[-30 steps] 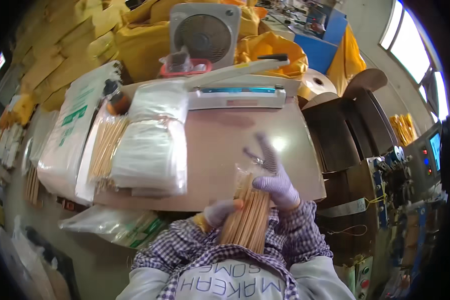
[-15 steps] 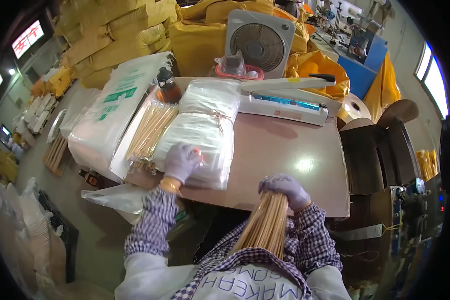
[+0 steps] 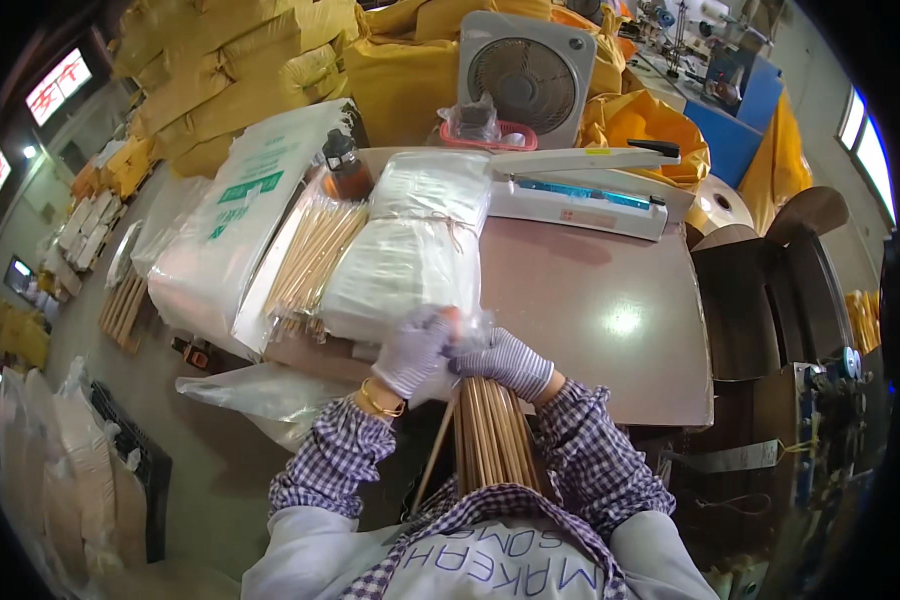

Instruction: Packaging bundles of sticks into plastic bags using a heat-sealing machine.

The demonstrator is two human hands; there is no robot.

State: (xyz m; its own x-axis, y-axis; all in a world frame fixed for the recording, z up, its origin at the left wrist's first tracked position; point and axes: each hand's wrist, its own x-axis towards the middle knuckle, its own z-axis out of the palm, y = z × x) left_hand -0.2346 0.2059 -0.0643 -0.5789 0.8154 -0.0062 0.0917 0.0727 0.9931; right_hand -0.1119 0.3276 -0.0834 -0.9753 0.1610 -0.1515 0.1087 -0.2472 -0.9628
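**Both hands at a clear bag over a bundle of sticks**

The right hand [image 3: 505, 362], gloved, is clenched round the top of a bundle of sticks [image 3: 490, 440] that stands nearly upright against the person's chest, at the near edge of the table [image 3: 590, 300]. The left hand [image 3: 413, 350], gloved too, sits just beside it and pinches a clear bag [image 3: 465, 322] between thumb and fingers, right at the tips of the sticks (whether the bag's mouth is already over them cannot be told). One loose stick [image 3: 435, 452] slants away from the bundle on the left.

On the floor to the left leans a big white sack [image 3: 232, 225] with green print, touching the table's side. On the table's left half lies a thick stack of bags [image 3: 410, 245] tied with string, its near end just beyond the left hand. A white sealer [image 3: 580, 190] with a long arm lies across the far edge. Behind it stands a grey fan [image 3: 525, 75], among yellow sacks [image 3: 260, 80]. Beside the stack, on its left, lie packed sticks [image 3: 310, 260] in clear wrap. A small bottle [image 3: 345, 165] with a dark cap stands at the far left corner, and a red tray [image 3: 480, 135] sits before the fan.
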